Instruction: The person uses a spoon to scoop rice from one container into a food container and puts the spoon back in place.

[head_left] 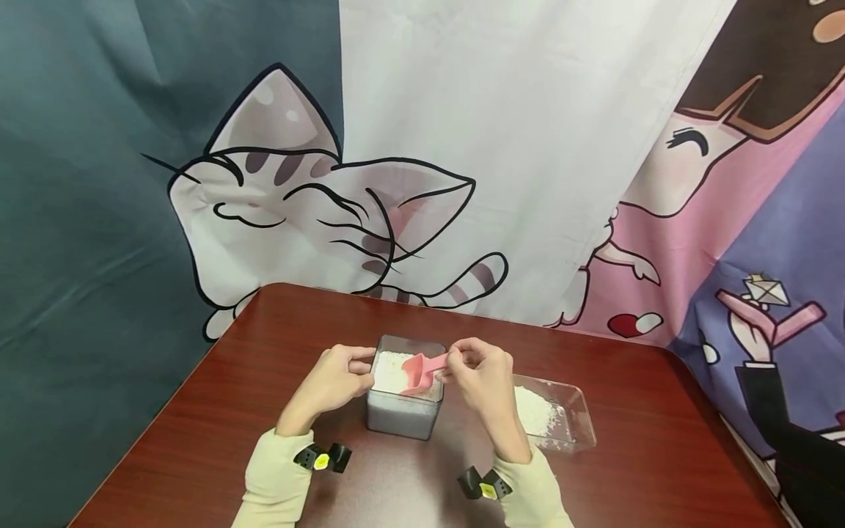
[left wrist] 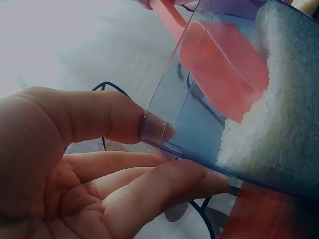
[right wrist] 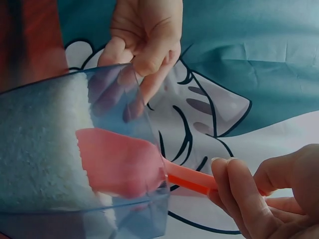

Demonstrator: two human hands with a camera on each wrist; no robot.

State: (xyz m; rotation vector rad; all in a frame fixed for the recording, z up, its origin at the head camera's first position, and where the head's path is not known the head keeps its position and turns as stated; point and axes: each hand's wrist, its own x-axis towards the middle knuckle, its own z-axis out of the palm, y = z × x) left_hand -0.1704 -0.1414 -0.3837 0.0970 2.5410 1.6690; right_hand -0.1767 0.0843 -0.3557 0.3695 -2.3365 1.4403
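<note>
A deep, see-through plastic container stands on the table with white rice inside. My left hand holds its left side, thumb and fingers against the outer wall near the rim, as the left wrist view also shows. My right hand pinches the handle of a pink scoop at the container's right side. In the right wrist view the scoop's bowl is inside the walls, its front edge against the rice, while the handle slants out over the rim toward the right fingers.
A shallow clear tray to the right of the container, partly behind my right forearm, has some loose rice in it. The brown table ends at a printed cartoon curtain. Each wrist wears a small black camera.
</note>
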